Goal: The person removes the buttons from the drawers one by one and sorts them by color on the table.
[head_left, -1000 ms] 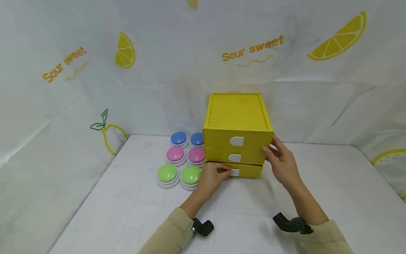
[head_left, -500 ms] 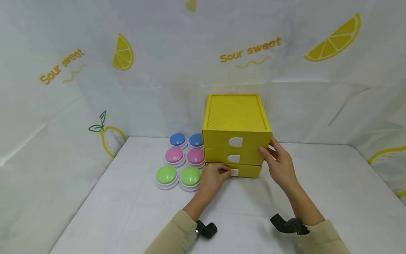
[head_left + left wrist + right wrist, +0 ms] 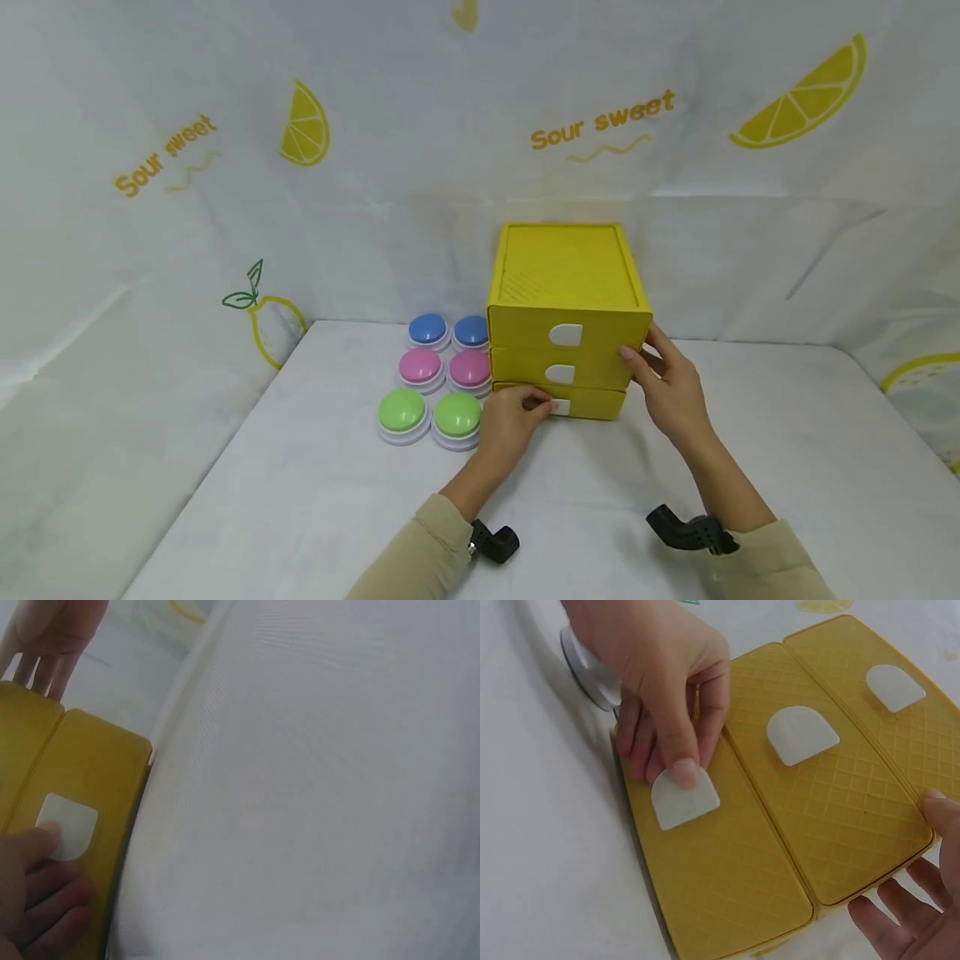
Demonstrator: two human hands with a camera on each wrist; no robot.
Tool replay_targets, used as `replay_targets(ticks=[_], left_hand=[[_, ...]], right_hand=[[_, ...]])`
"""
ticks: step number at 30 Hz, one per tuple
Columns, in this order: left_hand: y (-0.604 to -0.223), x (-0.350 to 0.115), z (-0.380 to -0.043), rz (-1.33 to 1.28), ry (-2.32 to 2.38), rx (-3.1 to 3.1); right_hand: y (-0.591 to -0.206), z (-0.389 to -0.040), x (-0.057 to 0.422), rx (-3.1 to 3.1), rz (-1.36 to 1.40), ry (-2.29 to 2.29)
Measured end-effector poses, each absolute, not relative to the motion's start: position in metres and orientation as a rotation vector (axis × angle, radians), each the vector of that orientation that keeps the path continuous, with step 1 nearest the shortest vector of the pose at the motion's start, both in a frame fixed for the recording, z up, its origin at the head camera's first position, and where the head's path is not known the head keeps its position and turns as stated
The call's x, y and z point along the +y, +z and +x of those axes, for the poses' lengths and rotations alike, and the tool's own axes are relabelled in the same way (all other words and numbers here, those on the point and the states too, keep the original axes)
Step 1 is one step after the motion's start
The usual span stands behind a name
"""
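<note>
A yellow three-drawer storage box (image 3: 566, 267) stands upright against the back sheet, each drawer front bearing a white tab handle. My left hand (image 3: 506, 425) pinches the tab handle (image 3: 688, 806) of the bottom drawer (image 3: 600, 405), thumb on its face; part of the fingers is hidden. That drawer's front looks about flush with the ones above. At the box's right front corner, my right hand (image 3: 671, 400) holds it, with the thumb (image 3: 939, 814) on the front edge and the fingers along the side. The middle drawer's handle (image 3: 802, 735) is untouched.
Left of the box sit several push buttons on white bases in pairs: blue (image 3: 427, 328), pink (image 3: 420, 365) and green (image 3: 401, 410). The nearer right green button (image 3: 456, 414) is close beside the left hand. A white lemon-print sheet (image 3: 405, 150) hangs behind the white table (image 3: 322, 508).
</note>
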State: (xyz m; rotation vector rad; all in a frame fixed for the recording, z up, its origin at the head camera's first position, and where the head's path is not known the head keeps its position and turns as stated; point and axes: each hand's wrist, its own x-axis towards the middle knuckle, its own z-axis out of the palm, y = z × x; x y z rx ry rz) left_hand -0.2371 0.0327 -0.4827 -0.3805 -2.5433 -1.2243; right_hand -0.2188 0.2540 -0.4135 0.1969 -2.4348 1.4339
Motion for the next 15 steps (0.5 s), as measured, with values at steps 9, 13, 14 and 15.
replay_targets(ticks=[9,13,14,15], left_hand=[[-0.447,-0.010,-0.225,-0.587,-1.099,-2.682],[-0.419,-0.052,-0.227,-0.538,-1.036,-2.731],[-0.414,-0.062,-0.230,-0.515,-0.989,-2.757],[-0.410,-0.072,-0.234,-0.495,-0.925,-2.795]], right_hand=[[-0.411,-0.213,0.277,-2.701,0.225,1.240],[-0.409,-0.211,0.295,-2.869,0.312,0.994],[-0.408,-0.211,0.300,-2.897,0.330,0.924],[-0.407,-0.212,0.304,-2.922,0.345,0.864]])
